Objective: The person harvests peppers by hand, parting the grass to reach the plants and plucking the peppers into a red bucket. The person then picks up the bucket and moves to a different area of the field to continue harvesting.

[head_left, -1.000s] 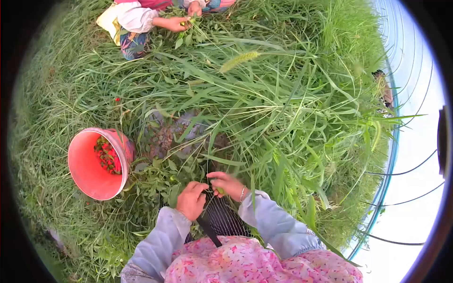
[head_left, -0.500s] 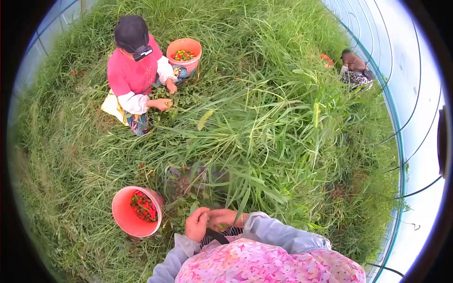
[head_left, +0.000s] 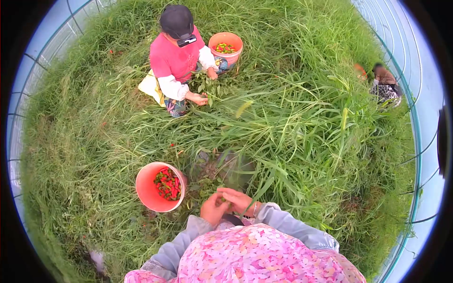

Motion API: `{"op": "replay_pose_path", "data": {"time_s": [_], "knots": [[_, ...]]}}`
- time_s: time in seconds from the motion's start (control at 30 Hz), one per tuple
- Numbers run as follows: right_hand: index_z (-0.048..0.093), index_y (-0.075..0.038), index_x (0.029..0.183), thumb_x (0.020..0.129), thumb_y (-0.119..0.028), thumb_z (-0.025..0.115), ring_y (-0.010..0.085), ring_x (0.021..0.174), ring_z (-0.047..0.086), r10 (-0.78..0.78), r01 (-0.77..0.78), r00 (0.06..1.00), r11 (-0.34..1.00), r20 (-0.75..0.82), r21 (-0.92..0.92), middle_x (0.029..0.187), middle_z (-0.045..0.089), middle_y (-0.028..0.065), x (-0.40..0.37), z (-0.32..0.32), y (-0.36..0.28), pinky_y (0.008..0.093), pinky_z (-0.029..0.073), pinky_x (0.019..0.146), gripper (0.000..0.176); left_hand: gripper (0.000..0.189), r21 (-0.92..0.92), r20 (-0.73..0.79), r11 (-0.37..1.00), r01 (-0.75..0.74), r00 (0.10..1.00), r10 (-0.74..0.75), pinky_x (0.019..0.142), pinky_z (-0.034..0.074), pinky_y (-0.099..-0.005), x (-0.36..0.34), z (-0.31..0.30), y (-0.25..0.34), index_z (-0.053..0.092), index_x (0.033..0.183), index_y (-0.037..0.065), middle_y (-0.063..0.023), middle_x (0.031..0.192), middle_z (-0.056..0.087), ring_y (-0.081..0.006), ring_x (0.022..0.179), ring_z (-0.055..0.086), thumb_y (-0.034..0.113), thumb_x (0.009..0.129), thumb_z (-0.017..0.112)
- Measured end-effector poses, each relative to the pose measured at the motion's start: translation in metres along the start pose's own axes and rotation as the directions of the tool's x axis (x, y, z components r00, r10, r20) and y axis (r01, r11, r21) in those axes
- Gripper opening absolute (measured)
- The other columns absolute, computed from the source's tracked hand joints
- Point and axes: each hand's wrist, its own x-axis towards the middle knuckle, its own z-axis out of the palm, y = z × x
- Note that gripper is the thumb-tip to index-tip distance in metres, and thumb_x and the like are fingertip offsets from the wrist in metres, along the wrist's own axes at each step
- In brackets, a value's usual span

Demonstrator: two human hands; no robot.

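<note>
My left hand (head_left: 213, 209) and my right hand (head_left: 239, 200) meet in front of my floral-covered lap. Both have curled fingers around a small green thing (head_left: 224, 202), mostly hidden between them; it may be a pepper or a leaf. A bracelet circles my right wrist. Just beyond the hands are low leafy plants (head_left: 206, 187) and a patch of bare soil. To the left of my hands, a pink bucket (head_left: 147, 187) leans toward me, partly filled with red and green peppers (head_left: 168, 184).
Across the grass (head_left: 108, 155) sits a co-worker in a pink shirt (head_left: 172, 55), hands among plants, beside another pink bucket (head_left: 236, 47) of peppers. Farther right, another person (head_left: 386, 85) crouches near an orange bucket (head_left: 361, 71). Curved greenhouse walls (head_left: 427, 132) border the grass.
The view has shifted, so the buckets and people appear farther right. My hands remain together, with the fingers now closer around the green thing. The co-worker in pink now has leafy stems between the hands.
</note>
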Motion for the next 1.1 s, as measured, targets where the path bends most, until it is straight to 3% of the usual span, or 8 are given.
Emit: {"op": "replay_pose_path", "data": {"time_s": [0.17, 0.4, 0.53, 0.6, 0.73, 0.8, 0.9, 1.1], "knots": [[0.024, -0.012, 0.140, 0.093, -0.028, 0.048, 0.0158, 0.114, 0.045, 0.025, -0.025, 0.999, 1.000, 0.024, -0.012, 0.129, 0.041, 0.0058, 0.013, 0.022, 0.005, 0.0328, 0.039, 0.096, 0.055, 0.041, 0.294, -0.137, 0.947, -0.131, 0.975, 0.178, 0.068, 0.048, -0.0362, -0.009, -0.017, -0.005, 0.055, 0.103, 0.007, -0.0130, 0.097, 0.055, -0.0266, 0.079, 0.058, 0.026, 0.071, 0.070], [0.024, -0.010, 0.140, 0.092, -0.028, 0.051, 0.0204, 0.117, 0.046, 0.179, -0.171, 0.983, 0.966, 0.025, -0.193, 0.131, 0.041, 0.0103, 0.021, 0.040, 0.009, 0.0357, 0.042, 0.094, 0.059, 0.034, 0.093, -0.060, 0.992, -0.086, 0.994, 0.092, 0.067, 0.048, -0.0346, -0.015, -0.048, -0.041, 0.056, 0.095, 0.005, -0.0141, 0.085, 0.060, -0.0251, 0.074, 0.060, 0.022, 0.069, 0.070], [0.034, -0.008, 0.136, 0.091, -0.028, 0.053, 0.0229, 0.113, 0.050, 0.200, -0.215, 0.977, 0.897, -0.081, -0.386, 0.128, 0.047, 0.0129, 0.018, 0.038, 0.009, 0.0347, 0.043, 0.092, 0.052, 0.028, -0.142, -0.117, 0.980, 0.141, 0.981, -0.158, 0.050, 0.045, -0.0258, -0.009, -0.079, -0.073, 0.055, 0.094, 0.003, -0.0062, 0.077, 0.058, -0.0109, 0.065, 0.056, 0.017, 0.073, 0.068], [0.039, -0.009, 0.132, 0.089, -0.031, 0.055, 0.0233, 0.109, 0.054, 0.161, -0.198, 0.980, 0.841, -0.117, -0.504, 0.123, 0.051, 0.0133, 0.017, 0.022, 0.018, 0.0348, 0.046, 0.087, 0.051, 0.036, -0.333, -0.095, 0.849, 0.410, 0.881, -0.463, 0.065, 0.048, -0.0280, -0.005, -0.109, -0.081, 0.054, 0.103, 0.003, -0.0061, 0.078, 0.059, -0.0147, 0.069, 0.058, 0.018, 0.074, 0.069], [0.044, -0.006, 0.127, 0.088, -0.026, 0.055, 0.0213, 0.103, 0.057, 0.127, -0.240, 0.962, 0.813, -0.241, -0.530, 0.116, 0.056, 0.0118, 0.008, -0.007, 0.029, 0.0330, 0.048, 0.082, 0.045, 0.052, -0.521, -0.453, 0.845, 0.120, 0.801, -0.393, 0.051, 0.049, -0.0286, 0.023, -0.146, -0.177, 0.048, 0.114, -0.004, -0.0078, 0.086, 0.059, -0.0154, 0.065, 0.058, 0.016, 0.072, 0.071], [0.046, -0.005, 0.124, 0.088, -0.024, 0.056, 0.0204, 0.099, 0.059, 0.094, -0.245, 0.951, 0.810, -0.295, -0.533, 0.112, 0.058, 0.0115, -0.002, -0.016, 0.034, 0.0325, 0.049, 0.079, 0.042, 0.046, -0.399, -0.566, 0.893, 0.206, 0.711, -0.417, 0.047, 0.051, -0.0304, 0.043, -0.165, -0.271, 0.050, 0.113, -0.001, -0.0080, 0.088, 0.057, -0.0157, 0.073, 0.058, 0.019, 0.076, 0.068], [0.050, -0.003, 0.119, 0.086, -0.023, 0.057, 0.0175, 0.093, 0.060, 0.071, -0.296, 0.916, 0.786, -0.395, -0.543, 0.105, 0.061, 0.0093, -0.011, -0.027, 0.036, 0.0296, 0.050, 0.072, 0.039, 0.037, -0.354, -0.571, 0.861, 0.365, 0.645, -0.508, 0.051, 0.052, -0.0311, 0.016, -0.176, -0.219, 0.055, 0.107, 0.001, -0.0072, 0.085, 0.058, -0.0144, 0.069, 0.057, 0.018, 0.076, 0.066], [0.055, -0.003, 0.112, 0.082, -0.018, 0.058, 0.0122, 0.078, 0.059, 0.028, -0.370, 0.839, 0.763, -0.544, -0.530, 0.089, 0.062, 0.0047, -0.027, -0.063, 0.055, 0.0265, 0.048, 0.062, 0.033, 0.025, -0.390, -0.429, 0.769, 0.507, 0.639, -0.638, 0.052, 0.053, -0.0303, -0.005, -0.156, -0.261, 0.060, 0.095, 0.002, -0.0055, 0.076, 0.059, -0.0148, 0.065, 0.058, 0.020, 0.078, 0.062]]}}
